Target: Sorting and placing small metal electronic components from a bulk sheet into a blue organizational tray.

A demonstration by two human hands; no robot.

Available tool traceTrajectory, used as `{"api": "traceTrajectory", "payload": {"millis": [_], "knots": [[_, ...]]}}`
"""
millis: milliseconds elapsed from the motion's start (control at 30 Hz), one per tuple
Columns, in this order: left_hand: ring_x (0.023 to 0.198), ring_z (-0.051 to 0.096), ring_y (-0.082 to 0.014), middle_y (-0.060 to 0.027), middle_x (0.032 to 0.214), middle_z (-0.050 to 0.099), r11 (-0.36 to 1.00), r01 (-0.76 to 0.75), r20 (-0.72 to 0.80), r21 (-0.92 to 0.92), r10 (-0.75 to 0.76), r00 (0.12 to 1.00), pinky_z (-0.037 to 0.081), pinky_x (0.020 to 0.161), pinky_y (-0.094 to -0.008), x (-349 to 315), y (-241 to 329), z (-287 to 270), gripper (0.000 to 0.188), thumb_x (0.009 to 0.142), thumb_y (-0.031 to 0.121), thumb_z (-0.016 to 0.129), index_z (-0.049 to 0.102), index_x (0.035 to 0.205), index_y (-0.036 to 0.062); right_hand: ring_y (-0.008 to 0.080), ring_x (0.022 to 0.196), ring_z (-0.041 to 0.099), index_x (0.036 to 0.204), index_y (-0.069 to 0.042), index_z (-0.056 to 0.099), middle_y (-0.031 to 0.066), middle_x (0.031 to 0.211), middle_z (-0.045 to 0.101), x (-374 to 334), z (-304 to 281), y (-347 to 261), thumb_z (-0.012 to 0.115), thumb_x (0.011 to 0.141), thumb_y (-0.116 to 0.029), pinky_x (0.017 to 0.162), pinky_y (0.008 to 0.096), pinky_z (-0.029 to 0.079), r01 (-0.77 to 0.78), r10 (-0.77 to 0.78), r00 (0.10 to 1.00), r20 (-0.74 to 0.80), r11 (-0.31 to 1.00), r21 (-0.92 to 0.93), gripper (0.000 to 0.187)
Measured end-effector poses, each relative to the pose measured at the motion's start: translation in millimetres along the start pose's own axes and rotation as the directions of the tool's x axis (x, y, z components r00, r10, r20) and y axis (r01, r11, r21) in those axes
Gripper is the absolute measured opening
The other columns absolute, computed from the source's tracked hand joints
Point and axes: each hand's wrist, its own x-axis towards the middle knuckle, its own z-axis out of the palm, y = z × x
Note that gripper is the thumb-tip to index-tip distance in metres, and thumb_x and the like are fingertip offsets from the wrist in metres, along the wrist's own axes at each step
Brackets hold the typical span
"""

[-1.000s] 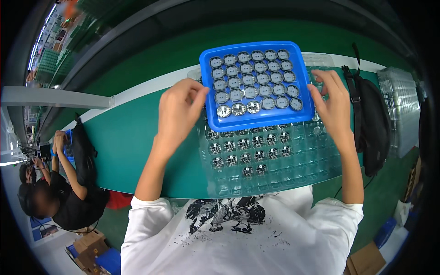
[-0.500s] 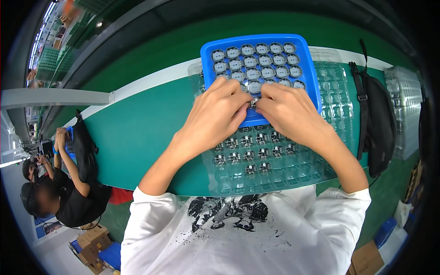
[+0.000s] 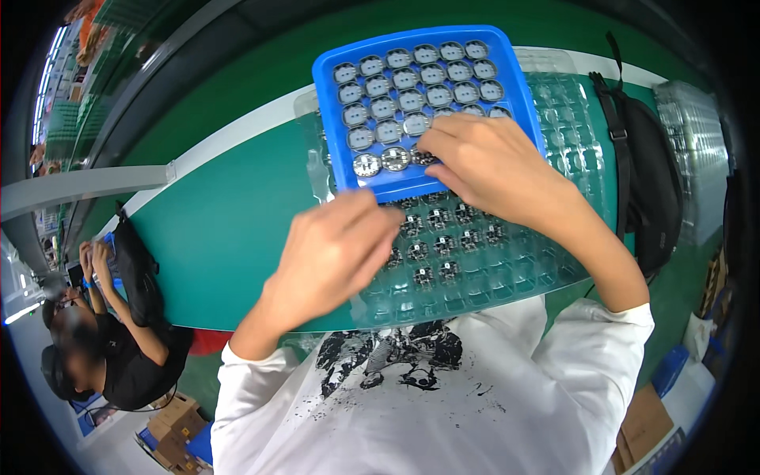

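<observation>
A blue tray carries rows of grey oval parts. Along its near row lie a round silver piece and a dark-patterned round piece. My right hand reaches over the tray's near right part, thumb and fingertips closed around a small round circuit board, which they partly cover. Below the tray's near left corner, my left hand is smeared by motion, its fingertips hidden or blurred. Close to it, small black circuit boards sit in a clear plastic blister tray.
The blue tray overlaps the clear blister trays on a green tabletop. A black bag with straps lies at right, beside stacked clear trays. Far left, another person works beside a dark bag.
My left hand has left the blue tray, moving down and left toward the blister tray's boards. The right hand stays at the tray's near row. The whole view has shifted slightly.
</observation>
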Motion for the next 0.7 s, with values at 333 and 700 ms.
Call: {"api": "traceTrajectory", "payload": {"millis": [333, 700], "knots": [[0.064, 0.061, -0.0219, -0.006, 0.074, 0.054, 0.996, -0.05, 0.337, 0.075, 0.022, 0.941, 0.05, 0.051, -0.0357, -43.9, 28.0, 44.3, 0.014, 0.081, 0.014, 0.071, 0.063, 0.083, 0.0029, 0.023, 0.065, 0.062, 0.076, -0.009, 0.059, 0.0037, 0.069, 0.054, -88.7, -2.9, -71.0, 0.075, 0.073, -0.019, 0.052, 0.0369, 0.048, -0.023, -0.006, 0.953, 0.302, 0.996, 0.089, 0.018], [0.067, 0.059, -0.0285, -0.0096, 0.076, 0.056, 0.998, 0.041, -0.07, 0.042, -0.038, 0.997, 0.049, 0.056, -0.0398, -18.2, 7.2, -6.2, 0.009, 0.078, 0.007, 0.068, 0.061, 0.083, 0.0052, 0.0267, 0.061, 0.06, 0.084, -0.005, 0.066, 0.0086, 0.069, 0.055, -48.2, -45.0, -48.5, 0.071, 0.074, -0.008, 0.051, 0.0387, 0.046, -0.004, -0.002, 0.997, 0.079, 0.997, 0.077, 0.012]]}}
